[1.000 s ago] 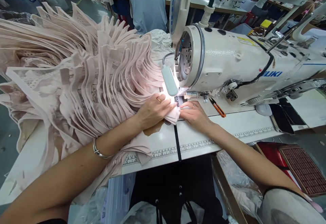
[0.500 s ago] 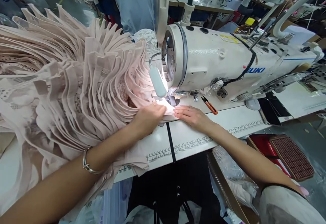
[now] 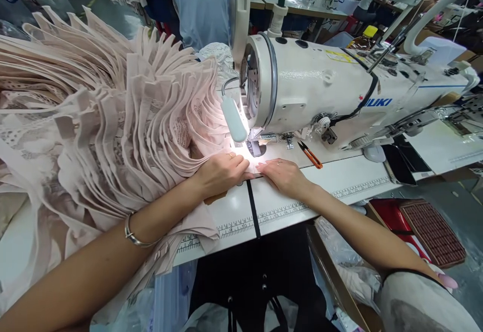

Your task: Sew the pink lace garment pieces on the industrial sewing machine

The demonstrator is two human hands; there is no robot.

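My left hand (image 3: 222, 173) is closed, its fingers and thumb pinching the edge of a pale pink garment piece (image 3: 253, 168) just in front of the sewing machine's needle area. My right hand (image 3: 284, 177) grips the same edge from the other side, fingertips together on the cloth. The lit presser foot (image 3: 257, 148) of the white sewing machine (image 3: 313, 85) stands just beyond both hands. A large heap of pale pink garment pieces (image 3: 158, 105) with lace spreads left of the machine, and my left forearm crosses its front.
Orange-handled thread snips (image 3: 311, 155) lie on the machine bed to the right. A small grey-green lamp (image 3: 234, 119) hangs by the needle. A printed ruler (image 3: 271, 215) runs along the table's front edge. An open carton (image 3: 335, 281) stands below. A person in blue (image 3: 199, 10) sits beyond.
My left hand has turned, with its fingers more curled and the thumb now showing below. My right fingers have drawn in from lying flatter into a pinch at the cloth's edge.
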